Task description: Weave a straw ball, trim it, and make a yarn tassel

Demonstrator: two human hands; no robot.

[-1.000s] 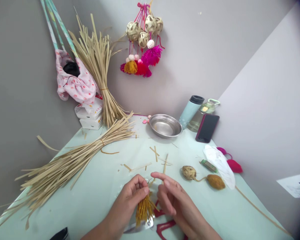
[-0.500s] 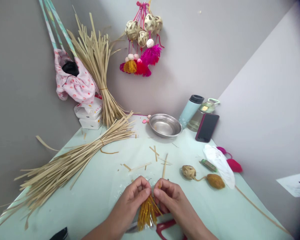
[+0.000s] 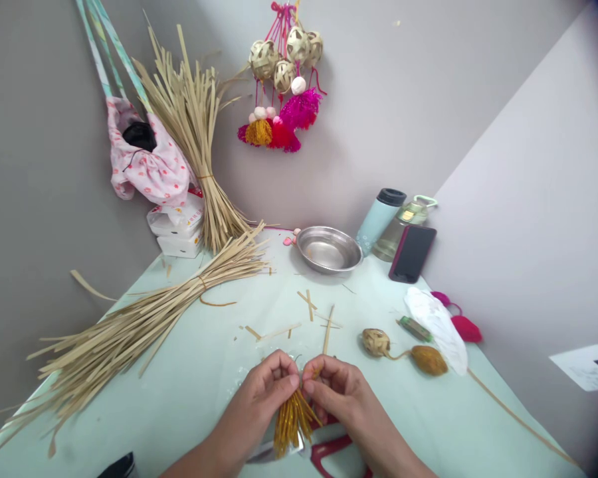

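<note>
While you are pinching the head of the gold tassel (image 3: 292, 421) between both hands, you are holding it just above the near edge of the table (image 3: 204, 372), with its strands fanning down toward you. Your left hand (image 3: 272, 385) is curling shut, thumb and forefinger closing on the top of the tassel; your right hand (image 3: 336, 388) is doing the same from the other side, its fingertips touching the left's. A thin bit of cord seems to be sticking up between them, though it is too small to be sure.

To my eye, the work is going best if you are gripping right at the bound neck rather than lower on the loose strands, and pressing evenly from both sides so the bundle is not splaying or slipping out.

Red-handled scissors (image 3: 329, 451) are lying directly under the tassel, blade pointing left, so the strands are brushing close to it; that is the one thing crowding your hands. A short bamboo strip (image 3: 327, 330) is lying just beyond your fingers. To the right, a woven ball (image 3: 376, 342) is sitting joined by a cord to a brown tassel (image 3: 430, 360). The tied bundle of bamboo strips (image 3: 144, 318) is stretching across the left side, and a steel bowl (image 3: 329, 251) is resting well apart at the back.
</note>
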